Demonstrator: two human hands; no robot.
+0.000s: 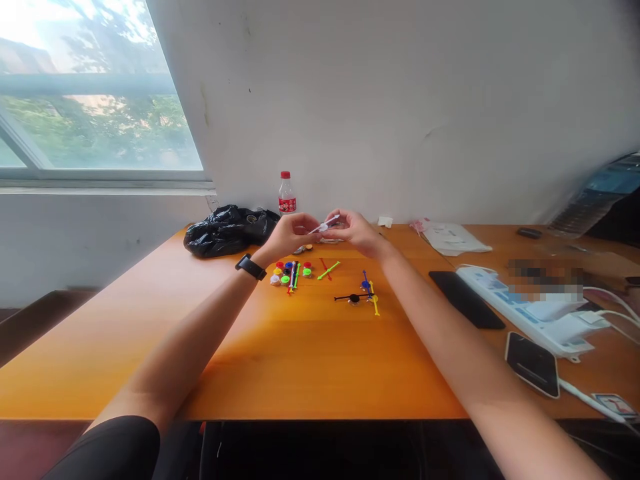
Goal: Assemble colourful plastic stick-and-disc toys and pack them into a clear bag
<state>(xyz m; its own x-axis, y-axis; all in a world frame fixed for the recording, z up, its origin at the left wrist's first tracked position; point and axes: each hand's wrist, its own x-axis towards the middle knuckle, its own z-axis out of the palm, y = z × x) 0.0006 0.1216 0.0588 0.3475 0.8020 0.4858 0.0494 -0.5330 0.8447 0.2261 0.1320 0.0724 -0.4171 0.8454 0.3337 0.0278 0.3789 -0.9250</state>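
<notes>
Above the far part of the wooden table (240,373), both hands are closed on a small white arrow spinner (325,225). My left hand (295,232), with a black watch band at the wrist, pinches its left side. My right hand (354,232) grips the other side. Below lie several coloured round bases (285,280) and a bundle of thin arrows (295,277). A green arrow (329,270) crosses a red one beside them. Nearer my right forearm are a black spinner (354,299), a blue spinner (365,285) and a yellow spinner (375,303).
A black plastic bag (225,230) and a red-capped cola bottle (286,195) stand at the back. To the right are a black flat object (465,299), a white power strip (520,310), a phone (533,365), a white bag (455,237) and a large water bottle (585,197).
</notes>
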